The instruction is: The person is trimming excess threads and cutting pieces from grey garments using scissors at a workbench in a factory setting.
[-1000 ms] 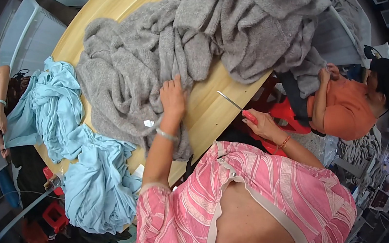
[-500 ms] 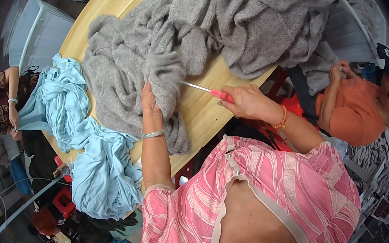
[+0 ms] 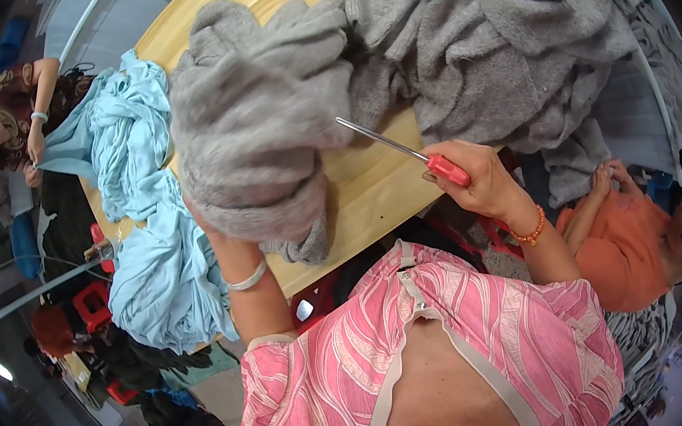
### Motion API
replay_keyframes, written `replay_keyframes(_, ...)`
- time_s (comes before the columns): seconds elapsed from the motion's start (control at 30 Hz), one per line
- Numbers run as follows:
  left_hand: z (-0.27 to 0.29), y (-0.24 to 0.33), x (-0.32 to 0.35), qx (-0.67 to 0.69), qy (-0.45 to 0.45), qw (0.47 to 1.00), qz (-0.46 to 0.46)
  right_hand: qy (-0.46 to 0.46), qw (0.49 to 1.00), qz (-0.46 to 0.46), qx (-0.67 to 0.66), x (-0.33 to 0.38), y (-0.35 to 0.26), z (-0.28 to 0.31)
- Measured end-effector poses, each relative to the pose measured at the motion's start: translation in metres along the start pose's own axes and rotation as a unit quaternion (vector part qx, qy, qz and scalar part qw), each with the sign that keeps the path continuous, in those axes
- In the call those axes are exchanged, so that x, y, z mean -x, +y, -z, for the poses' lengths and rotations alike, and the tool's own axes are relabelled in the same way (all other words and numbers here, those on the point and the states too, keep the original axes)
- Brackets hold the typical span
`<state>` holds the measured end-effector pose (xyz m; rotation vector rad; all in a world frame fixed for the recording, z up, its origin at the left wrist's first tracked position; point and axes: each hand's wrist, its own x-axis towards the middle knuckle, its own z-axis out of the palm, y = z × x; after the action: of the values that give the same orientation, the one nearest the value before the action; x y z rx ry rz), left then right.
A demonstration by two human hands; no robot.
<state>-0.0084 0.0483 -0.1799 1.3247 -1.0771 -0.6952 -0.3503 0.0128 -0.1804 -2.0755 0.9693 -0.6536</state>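
Note:
In my right hand [image 3: 478, 178] is a slim tool with a red handle [image 3: 449, 171] and a thin straight metal shaft [image 3: 383, 138]. My fingers are closed around the handle, and the tip points at a grey fuzzy knit garment [image 3: 261, 129], close to its right edge. My left forearm [image 3: 253, 298], with a silver bangle, reaches under the left side of that garment. The cloth covers the left hand's fingers, and the garment is partly smeared by motion. Another pile of grey knits [image 3: 500, 45] lies to the right on the wooden table [image 3: 376, 182].
Light blue fabric [image 3: 134, 145] is heaped along the table's left edge. A person in a dark patterned top [image 3: 10, 119] handles its corner at the left. Someone in orange [image 3: 621, 245] sits at the right with hands on grey knit. A pale bin [image 3: 626, 89] stands at the far right.
My left hand has gone from resting visibly on the grey garment to under it, and the garment has swung over leftward. My right hand with the tool has drawn back a little to the right.

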Motion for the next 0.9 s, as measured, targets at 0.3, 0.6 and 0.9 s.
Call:
replay_keyframes(0.3, 0.067, -0.133, 0.078, -0.371, 0.235, 0.897, 0.044, -0.142, 0.982, -0.108, 0.057, 0.009, 0.031, -0.047)
replay_keyframes(0.6, 0.004, -0.2, 0.077, -0.491, -0.083, 0.867, -0.018, -0.277, 0.937, -0.086, 0.194, -0.009, -0.014, -0.074)
replay_keyframes(0.9, 0.009, -0.207, 0.079, -0.427, -0.105, 0.898, 0.017, -0.274, 0.942, -0.103, 0.167, -0.022, -0.027, -0.108)
